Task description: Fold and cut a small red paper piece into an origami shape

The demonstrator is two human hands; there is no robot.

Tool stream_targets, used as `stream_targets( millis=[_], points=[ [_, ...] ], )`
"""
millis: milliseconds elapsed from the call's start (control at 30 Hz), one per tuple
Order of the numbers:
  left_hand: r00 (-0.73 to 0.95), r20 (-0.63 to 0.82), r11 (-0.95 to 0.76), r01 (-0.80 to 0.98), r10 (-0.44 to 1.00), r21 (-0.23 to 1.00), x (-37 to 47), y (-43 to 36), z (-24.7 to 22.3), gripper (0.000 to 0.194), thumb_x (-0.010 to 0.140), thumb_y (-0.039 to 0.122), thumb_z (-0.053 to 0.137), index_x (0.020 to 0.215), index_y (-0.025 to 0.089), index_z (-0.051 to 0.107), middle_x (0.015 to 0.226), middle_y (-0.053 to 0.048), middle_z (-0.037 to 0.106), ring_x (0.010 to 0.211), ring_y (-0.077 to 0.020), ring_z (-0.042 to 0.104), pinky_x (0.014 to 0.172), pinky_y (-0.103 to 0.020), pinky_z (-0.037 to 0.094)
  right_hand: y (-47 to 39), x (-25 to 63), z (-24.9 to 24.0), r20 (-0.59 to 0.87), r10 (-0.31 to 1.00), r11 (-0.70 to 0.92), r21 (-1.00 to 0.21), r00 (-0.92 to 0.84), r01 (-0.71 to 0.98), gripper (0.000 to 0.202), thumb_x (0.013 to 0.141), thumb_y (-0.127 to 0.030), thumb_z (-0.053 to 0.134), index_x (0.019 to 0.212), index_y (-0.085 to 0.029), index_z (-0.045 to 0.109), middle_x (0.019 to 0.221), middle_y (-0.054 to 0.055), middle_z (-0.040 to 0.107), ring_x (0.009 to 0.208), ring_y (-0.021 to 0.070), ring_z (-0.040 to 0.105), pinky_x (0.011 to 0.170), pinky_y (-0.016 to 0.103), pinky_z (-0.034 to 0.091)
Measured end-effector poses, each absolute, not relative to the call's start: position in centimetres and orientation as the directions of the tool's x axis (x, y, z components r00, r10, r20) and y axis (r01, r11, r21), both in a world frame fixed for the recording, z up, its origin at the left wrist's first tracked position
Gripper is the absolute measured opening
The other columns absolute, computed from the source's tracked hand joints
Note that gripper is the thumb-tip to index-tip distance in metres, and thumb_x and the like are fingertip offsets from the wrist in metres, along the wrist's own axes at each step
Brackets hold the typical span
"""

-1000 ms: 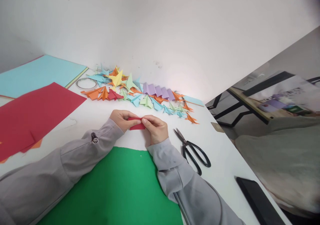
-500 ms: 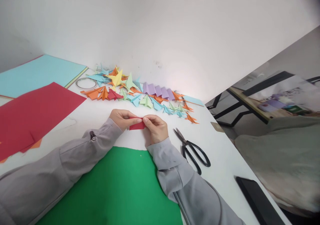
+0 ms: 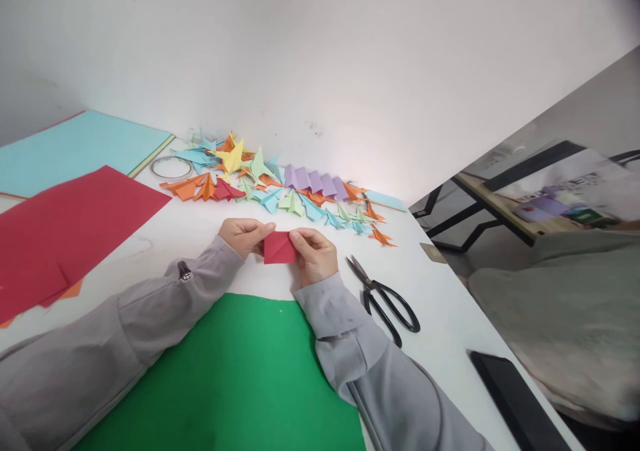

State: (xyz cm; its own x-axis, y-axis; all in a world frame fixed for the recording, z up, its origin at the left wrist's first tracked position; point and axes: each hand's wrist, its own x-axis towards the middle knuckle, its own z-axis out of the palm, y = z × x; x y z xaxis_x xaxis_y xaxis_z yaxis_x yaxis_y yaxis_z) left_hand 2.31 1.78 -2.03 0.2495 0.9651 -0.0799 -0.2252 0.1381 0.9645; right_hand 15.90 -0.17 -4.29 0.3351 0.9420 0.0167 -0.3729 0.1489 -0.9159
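A small red paper square was held up between the two hands, above the white surface and just beyond the far edge of the green sheet. The left hand pinched its left side near the upper corner, thumb uppermost and the other fingers curled behind. The right hand pinched the upper right corner between thumb and fingers. A faint slanting crease showed across the face of the paper; whether it had more than one layer could not be told.

The step in hand seemed to be shaping or checking the folds, with the piece turned towards the wearer. Judging by that grip, the next move called for a light hold at both sides, the edges kept even and the crease left readable, so that any further fold would run straight.

Beyond the hands, folded paper shapes in several colours lay along the foot of the wall, with purple pleated paper among them. The black-handled scissors rested near the right hand, blades slightly apart. A large red sheet lay off to the left.
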Motion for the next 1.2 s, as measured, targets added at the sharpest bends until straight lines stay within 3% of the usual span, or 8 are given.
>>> stream_targets(
  millis=[100, 200, 500, 667, 867, 1033, 1100, 1200],
  points=[
    [0.274, -0.051, 0.101, -0.173, 0.96, 0.98, 2.49, 1.6, -2.23, 0.029, 0.053, 0.031, 0.076, 0.071, 0.011, 0.067, 0.054, 0.0, 0.065, 0.048, -0.0112, 0.059, 0.044, -0.021, 0.047, -0.19, 15.88, -4.29, 0.028, 0.938, 0.16, -0.92, 0.347, -0.359, 0.023, 0.044, -0.03, 0.082, 0.057, -0.018, 0.068, 0.053, -0.003, 0.064, 0.05, 0.0088, 0.053, 0.051, 0.023, 0.042],
    [0.307, -0.022, 0.054, -0.097, 0.952, 0.994, 2.53, 1.61, -2.66, 0.026, 0.048, 0.021, 0.078, 0.068, 0.01, 0.065, 0.05, 0.001, 0.063, 0.045, -0.0103, 0.058, 0.043, -0.02, 0.046, -0.25, 15.85, -4.36, 0.074, 0.94, 0.178, -0.938, 0.332, -0.296, 0.021, 0.046, -0.03, 0.081, 0.057, -0.018, 0.068, 0.052, -0.003, 0.064, 0.048, 0.0087, 0.051, 0.047, 0.023, 0.04],
    [0.338, -0.071, 0.098, -0.065, 0.938, 0.993, 2.24, 1.86, -2.61, 0.027, 0.047, 0.021, 0.08, 0.065, 0.009, 0.063, 0.043, 0.001, 0.06, 0.038, -0.0114, 0.057, 0.039, -0.021, 0.047, -0.5, 15.58, -4.02, 0.029, 0.959, 0.117, -0.946, 0.281, -0.303, 0.025, 0.049, -0.035, 0.079, 0.064, -0.018, 0.067, 0.054, -0.003, 0.063, 0.048, 0.0084, 0.051, 0.047, 0.022, 0.04],
    [0.333, -0.104, 0.131, -0.059, 0.937, 0.99, 2.38, 1.76, -2.19, 0.025, 0.046, 0.017, 0.079, 0.064, 0.009, 0.062, 0.043, 0.001, 0.061, 0.037, -0.0112, 0.056, 0.037, -0.021, 0.047, -0.64, 15.59, -3.94, 0.092, 0.953, 0.151, -0.97, 0.287, -0.19, 0.022, 0.053, -0.035, 0.078, 0.059, -0.017, 0.066, 0.053, -0.002, 0.062, 0.049, 0.0086, 0.05, 0.049, 0.023, 0.041],
    [0.365, -0.131, 0.131, 0.024, 0.922, 0.991, 2.51, 1.64, -2.21, 0.018, 0.051, 0.014, 0.075, 0.061, 0.011, 0.061, 0.041, 0.001, 0.059, 0.034, -0.0104, 0.053, 0.033, -0.02, 0.044, -0.22, 15.91, -4.49, 0.093, 0.946, 0.167, -0.961, 0.312, -0.219, 0.023, 0.053, -0.036, 0.078, 0.06, -0.017, 0.067, 0.054, -0.003, 0.063, 0.048, 0.0086, 0.051, 0.049, 0.023, 0.04],
    [0.307, 0.065, -0.063, -0.016, 0.949, 0.998, 2.4, 1.73, -2.59, 0.022, 0.056, 0.031, 0.072, 0.067, 0.012, 0.068, 0.054, -0.002, 0.066, 0.047, -0.0119, 0.058, 0.046, -0.023, 0.048, -0.41, 15.74, -4.3, 0.079, 0.949, 0.148, -0.966, 0.304, -0.213, 0.02, 0.05, -0.034, 0.079, 0.059, -0.018, 0.069, 0.055, -0.003, 0.065, 0.05, 0.0091, 0.052, 0.051, 0.024, 0.042],
    [0.245, 0.135, -0.128, -0.042, 0.96, 0.991, 2.32, 1.98, -2.67, 0.022, 0.057, 0.032, 0.07, 0.066, 0.013, 0.07, 0.063, -0.003, 0.069, 0.057, -0.0129, 0.061, 0.054, -0.023, 0.05, -0.61, 15.66, -4.11, 0.081, 0.959, 0.134, -0.974, 0.272, -0.185, 0.02, 0.05, -0.034, 0.079, 0.058, -0.018, 0.069, 0.054, -0.002, 0.064, 0.05, 0.0096, 0.053, 0.05, 0.024, 0.042],
    [0.209, 0.147, -0.147, -0.014, 0.967, 0.989, 2.17, 2.43, -2.74, 0.018, 0.058, 0.031, 0.068, 0.061, 0.014, 0.069, 0.058, -0.003, 0.068, 0.055, -0.0126, 0.059, 0.053, -0.023, 0.048, -0.91, 15.57, -3.8, 0.079, 0.971, 0.113, -0.983, 0.226, -0.143, 0.022, 0.051, -0.036, 0.078, 0.059, -0.018, 0.069, 0.054, -0.002, 0.065, 0.049, 0.0103, 0.053, 0.05, 0.025, 0.043]
  ],
)
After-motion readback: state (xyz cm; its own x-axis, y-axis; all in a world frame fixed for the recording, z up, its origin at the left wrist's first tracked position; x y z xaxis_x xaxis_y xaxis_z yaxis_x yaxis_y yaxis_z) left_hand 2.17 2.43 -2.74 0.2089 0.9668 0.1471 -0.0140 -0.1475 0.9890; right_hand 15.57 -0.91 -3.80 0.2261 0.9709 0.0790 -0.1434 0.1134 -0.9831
